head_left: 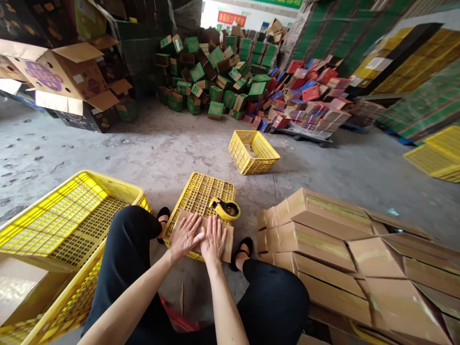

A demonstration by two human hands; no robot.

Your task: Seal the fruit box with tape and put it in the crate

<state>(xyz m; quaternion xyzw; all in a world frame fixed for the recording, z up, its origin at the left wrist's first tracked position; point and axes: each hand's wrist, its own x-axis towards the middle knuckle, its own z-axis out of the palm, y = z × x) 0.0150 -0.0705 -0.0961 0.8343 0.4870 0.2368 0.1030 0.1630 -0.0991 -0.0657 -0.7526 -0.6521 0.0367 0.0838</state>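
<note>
A flat piece of brown cardboard (227, 244) lies on an upturned yellow plastic crate (201, 184) between my feet. My left hand (186, 235) rests palm down on the cardboard, fingers stretched out. Beside it my right hand (213, 239) also presses flat on the cardboard, its fingers extended; the two thumbs meet or overlap. Just beyond my right fingertips, a yellow and black tape dispenser (227, 209) sits on the crate near its right edge. The middle of the cardboard is hidden under both hands.
Stacked flattened cardboard boxes (323, 230) stand at my right. A large yellow crate (81, 215) is at my left. Ahead on the concrete floor sits a smaller yellow crate (253, 153). Heaps of green boxes (215, 109) and red boxes (310, 92) lie farther back.
</note>
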